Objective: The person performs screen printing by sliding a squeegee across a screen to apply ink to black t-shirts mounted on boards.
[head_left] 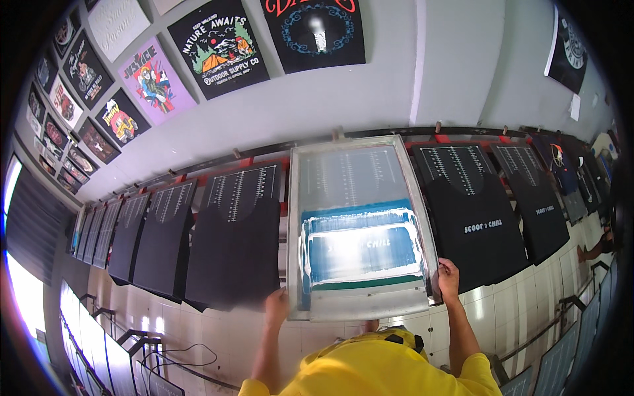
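With the left hand (277,305), grips the screen (360,218) at its near left corner; with the right hand (448,277), clasps its right side low down. Lies between both hands, mostly beyond them. Points its long axis from the yellow top (376,366) toward the wall (389,92), nearly straight. Bears white ink (396,272) across its near half. Sits between dark shirts (231,254).

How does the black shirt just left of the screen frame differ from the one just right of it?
The left shirt is plain across its body; the right shirt bears white lettering. In this fisheye view, the left shirt slants slightly down-left, while the right shirt slants down-right. Both are black and have white ruler-like markings at their far ends.
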{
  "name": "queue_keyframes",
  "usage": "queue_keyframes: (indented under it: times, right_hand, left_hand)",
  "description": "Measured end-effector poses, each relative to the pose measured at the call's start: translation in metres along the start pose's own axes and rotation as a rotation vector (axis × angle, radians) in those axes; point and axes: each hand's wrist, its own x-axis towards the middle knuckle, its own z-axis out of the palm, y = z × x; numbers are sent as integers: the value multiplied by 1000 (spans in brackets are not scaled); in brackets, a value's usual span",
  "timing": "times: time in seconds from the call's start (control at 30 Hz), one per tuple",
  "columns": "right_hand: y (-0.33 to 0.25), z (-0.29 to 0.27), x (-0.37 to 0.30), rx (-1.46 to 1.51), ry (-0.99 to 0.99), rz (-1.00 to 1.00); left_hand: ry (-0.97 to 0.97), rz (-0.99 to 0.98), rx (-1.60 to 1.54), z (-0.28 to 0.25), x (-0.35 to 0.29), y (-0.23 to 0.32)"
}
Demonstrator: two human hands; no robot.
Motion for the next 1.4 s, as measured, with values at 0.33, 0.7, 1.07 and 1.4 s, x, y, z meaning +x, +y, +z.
queue_keyframes:
  times: [0.33,0.7,1.07,1.4]
  right_hand:
    - [-20,13,-1,-27,83,-46]
    - [-9,14,1,-269,108,-74]
    - [-157,-12,-61,-700,-615,-571]
    - [-163,1,-54,-962,-857,-719]
  left_hand:
    - [-11,-19,47,-9,5,-4]
    - [-19,9,58,-1,15,-24]
    - [-160,506,316,-33,-55,61]
    - [-335,759,436,-19,-43,102]
